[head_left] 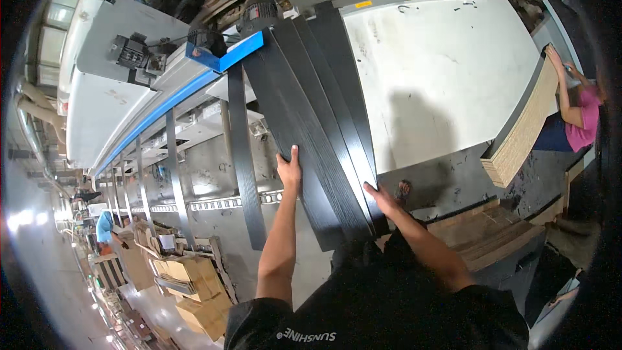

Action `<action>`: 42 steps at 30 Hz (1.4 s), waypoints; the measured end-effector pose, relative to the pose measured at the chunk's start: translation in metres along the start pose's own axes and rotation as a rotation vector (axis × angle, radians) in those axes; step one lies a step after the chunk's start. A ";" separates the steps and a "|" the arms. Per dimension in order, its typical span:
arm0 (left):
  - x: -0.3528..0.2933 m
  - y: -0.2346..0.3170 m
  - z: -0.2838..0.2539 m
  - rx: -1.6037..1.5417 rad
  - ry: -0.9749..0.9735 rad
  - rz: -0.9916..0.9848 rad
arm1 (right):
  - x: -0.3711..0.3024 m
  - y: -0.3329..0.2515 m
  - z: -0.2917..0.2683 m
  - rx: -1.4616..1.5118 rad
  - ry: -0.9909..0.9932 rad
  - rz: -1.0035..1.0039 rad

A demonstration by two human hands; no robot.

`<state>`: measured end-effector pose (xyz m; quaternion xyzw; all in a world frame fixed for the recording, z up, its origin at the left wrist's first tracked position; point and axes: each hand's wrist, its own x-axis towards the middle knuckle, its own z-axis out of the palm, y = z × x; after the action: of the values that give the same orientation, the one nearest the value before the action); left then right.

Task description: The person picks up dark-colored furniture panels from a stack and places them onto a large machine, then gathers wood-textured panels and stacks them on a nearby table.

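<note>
Several long black boards (311,116) with a wood-grain surface lie fanned over one another in front of me. Their far ends reach the machine's blue guide, and their near ends come close to my body. My left hand (289,170) grips the left edge of the boards, thumb raised along the side. On the right edge, my right hand (383,201) holds the boards with its thumb on top; its other fingers are hidden. A separate narrow dark strip (243,162) lies left of the boards, apart from both hands.
A white tabletop (440,71) extends to the right. There another person in a pink top (585,116) handles a stack of light-edged boards (521,129). The machine with its blue rail (168,104) and motors (258,13) stands left. Cardboard boxes (194,279) sit lower left.
</note>
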<state>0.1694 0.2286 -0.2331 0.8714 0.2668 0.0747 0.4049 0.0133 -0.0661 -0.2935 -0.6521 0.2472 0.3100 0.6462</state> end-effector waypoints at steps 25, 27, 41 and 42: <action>0.005 0.044 -0.009 0.471 0.163 0.380 | -0.013 -0.015 0.008 -0.062 0.160 -0.117; -0.015 0.070 -0.007 0.251 -0.018 0.355 | -0.005 -0.017 0.008 0.056 0.179 -0.069; -0.083 0.110 0.089 0.256 -0.134 0.549 | 0.041 0.038 -0.009 0.222 0.114 -0.210; -0.081 0.108 0.089 0.262 -0.127 0.546 | 0.032 0.030 -0.007 0.242 0.131 -0.175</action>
<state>0.1750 0.0700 -0.2045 0.9585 0.0045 0.0910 0.2701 0.0141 -0.0718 -0.3379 -0.6074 0.2664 0.1772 0.7271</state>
